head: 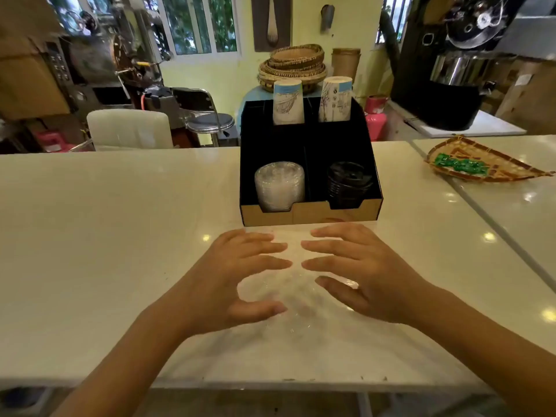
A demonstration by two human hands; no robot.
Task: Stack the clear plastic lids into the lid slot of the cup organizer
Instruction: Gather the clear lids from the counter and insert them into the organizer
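A black cup organizer point(311, 212) with a tan front wall stands mid-counter. Its front left slot holds a stack of clear plastic lids point(279, 188); the front right slot holds black lids point(346, 186). Two stacks of printed paper cups point(288, 102) rise from the back slots. Just in front of the organizer, blurred loose clear lids point(296, 299) lie on the white counter. My left hand point(231, 281) and my right hand point(364, 275) curve over them from either side, fingers spread and fingertips nearly meeting. I cannot see a firm grip on the lids.
A woven tray with green wrapped sweets point(478, 164) lies on the counter at the right. A seam point(481, 218) splits the counter there. Behind the counter are a stool point(210, 121), stacked baskets point(293, 66) and coffee machines point(457, 70).
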